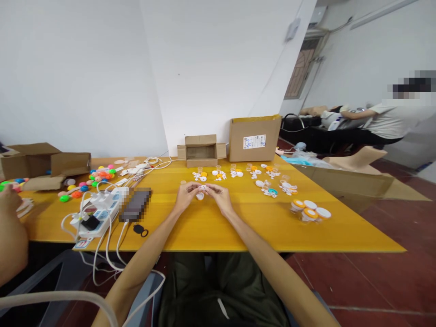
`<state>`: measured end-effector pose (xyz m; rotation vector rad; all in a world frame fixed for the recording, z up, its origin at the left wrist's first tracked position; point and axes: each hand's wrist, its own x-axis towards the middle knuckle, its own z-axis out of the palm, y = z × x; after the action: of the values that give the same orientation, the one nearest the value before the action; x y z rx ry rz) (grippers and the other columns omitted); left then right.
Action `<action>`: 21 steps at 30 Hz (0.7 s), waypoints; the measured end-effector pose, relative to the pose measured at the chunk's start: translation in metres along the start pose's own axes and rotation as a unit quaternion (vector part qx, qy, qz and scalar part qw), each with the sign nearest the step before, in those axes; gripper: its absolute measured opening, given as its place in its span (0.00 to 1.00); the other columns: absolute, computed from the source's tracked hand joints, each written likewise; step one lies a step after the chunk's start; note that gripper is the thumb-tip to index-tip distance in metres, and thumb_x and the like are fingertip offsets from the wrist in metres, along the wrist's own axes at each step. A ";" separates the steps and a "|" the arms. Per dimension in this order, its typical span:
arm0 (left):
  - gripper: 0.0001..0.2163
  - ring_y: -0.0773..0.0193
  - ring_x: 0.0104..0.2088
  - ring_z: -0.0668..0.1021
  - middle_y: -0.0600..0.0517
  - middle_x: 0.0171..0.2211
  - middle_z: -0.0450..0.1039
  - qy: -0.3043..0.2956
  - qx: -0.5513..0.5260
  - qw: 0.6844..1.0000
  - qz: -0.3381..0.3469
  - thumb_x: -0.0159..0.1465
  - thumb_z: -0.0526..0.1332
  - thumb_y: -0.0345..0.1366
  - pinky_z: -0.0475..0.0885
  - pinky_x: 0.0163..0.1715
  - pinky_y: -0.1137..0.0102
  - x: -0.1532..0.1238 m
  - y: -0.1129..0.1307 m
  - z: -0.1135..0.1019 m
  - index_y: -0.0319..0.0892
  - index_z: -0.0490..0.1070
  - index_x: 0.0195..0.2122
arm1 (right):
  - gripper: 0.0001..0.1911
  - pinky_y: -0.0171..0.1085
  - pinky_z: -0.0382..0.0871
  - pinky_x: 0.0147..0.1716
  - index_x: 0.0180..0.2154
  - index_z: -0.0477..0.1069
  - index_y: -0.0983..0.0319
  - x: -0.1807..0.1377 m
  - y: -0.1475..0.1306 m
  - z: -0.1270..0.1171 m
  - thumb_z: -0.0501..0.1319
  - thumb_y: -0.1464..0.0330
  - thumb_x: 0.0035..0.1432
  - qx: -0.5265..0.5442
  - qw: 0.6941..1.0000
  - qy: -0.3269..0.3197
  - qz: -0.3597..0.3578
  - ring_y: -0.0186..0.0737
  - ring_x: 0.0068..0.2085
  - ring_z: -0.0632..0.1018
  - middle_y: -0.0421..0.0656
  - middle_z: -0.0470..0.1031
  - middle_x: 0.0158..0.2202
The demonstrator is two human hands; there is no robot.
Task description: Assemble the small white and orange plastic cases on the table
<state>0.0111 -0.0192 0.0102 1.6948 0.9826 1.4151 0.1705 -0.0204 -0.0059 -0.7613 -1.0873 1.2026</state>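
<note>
Hands meet near the middle of the yellow bench [238, 227], and I see both of them closed on one thing. The left hand [185, 196] and the right hand [220, 196] pinch, fingertips together, a small white piece [203, 187] held between them. Just below it a small white cap [200, 196] sits on the bench; I cannot tell if a finger touches it.

The front edge of the bench runs at 6 o'clock from the hands. Between the edge and the hands is a bare strip of yellow top, crossed only by the two forearms. At 9 o'clock lies a dark flat device [135, 205], and beyond it a white power strip [98, 212] whose cables hang over the front edge. At 10 o'clock is a heap of coloured balls [98, 175].

At 12 o'clock, near, I see a row of small white and orange parts [235, 173]. Behind them, at the far edge by the wall, stand a small open carton [201, 151] and a bigger carton [255, 138]. At 3 o'clock, well apart, stand jars with orange and white lids [309, 211], and the top between them and the hands is open. Far at 9 o'clock, another person's hand [10, 200] is at the left end of the bench.
</note>
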 end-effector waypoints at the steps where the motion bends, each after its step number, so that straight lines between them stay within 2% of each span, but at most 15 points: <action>1: 0.09 0.61 0.33 0.81 0.51 0.31 0.81 0.002 0.008 1.000 0.019 0.57 0.69 0.42 0.78 0.37 0.67 0.000 -0.001 0.000 0.42 0.80 0.34 | 0.18 0.48 0.79 0.42 0.30 0.82 0.58 0.000 0.001 0.000 0.76 0.56 0.35 -0.004 1.000 -0.006 -0.002 0.48 0.36 0.83 0.43 0.84 0.32; 6: 0.10 0.63 0.33 0.79 0.51 0.32 0.79 0.000 0.071 0.990 0.122 0.61 0.67 0.44 0.76 0.36 0.68 -0.001 -0.003 0.000 0.43 0.80 0.34 | 0.19 0.49 0.79 0.43 0.31 0.82 0.59 0.002 0.005 -0.003 0.75 0.55 0.38 -0.021 0.999 -0.027 -0.009 0.49 0.36 0.83 0.44 0.84 0.33; 10: 0.10 0.64 0.33 0.78 0.50 0.33 0.77 -0.003 0.119 0.978 0.173 0.65 0.64 0.44 0.75 0.34 0.69 -0.001 -0.003 -0.001 0.43 0.80 0.36 | 0.19 0.49 0.79 0.44 0.32 0.83 0.59 0.004 0.008 -0.005 0.75 0.54 0.39 -0.027 0.999 -0.037 -0.010 0.49 0.36 0.83 0.44 0.84 0.34; 14: 0.09 0.64 0.32 0.77 0.50 0.33 0.76 -0.009 0.152 0.969 0.196 0.66 0.62 0.42 0.74 0.32 0.70 -0.002 -0.002 -0.001 0.44 0.80 0.38 | 0.19 0.50 0.79 0.44 0.32 0.83 0.58 0.005 0.010 -0.005 0.74 0.53 0.40 -0.023 0.999 -0.044 -0.015 0.50 0.36 0.84 0.44 0.84 0.34; 21: 0.09 0.65 0.32 0.77 0.51 0.34 0.75 -0.027 0.167 0.966 0.197 0.66 0.62 0.42 0.74 0.33 0.70 -0.002 -0.002 0.000 0.44 0.79 0.40 | 0.19 0.49 0.80 0.43 0.33 0.83 0.58 0.004 0.009 -0.006 0.74 0.54 0.41 -0.031 0.998 -0.044 -0.019 0.49 0.37 0.83 0.44 0.84 0.34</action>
<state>0.0106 -0.0205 0.0075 2.2660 0.9259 1.4993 0.1726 -0.0138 -0.0151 -0.7380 -1.2121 1.1830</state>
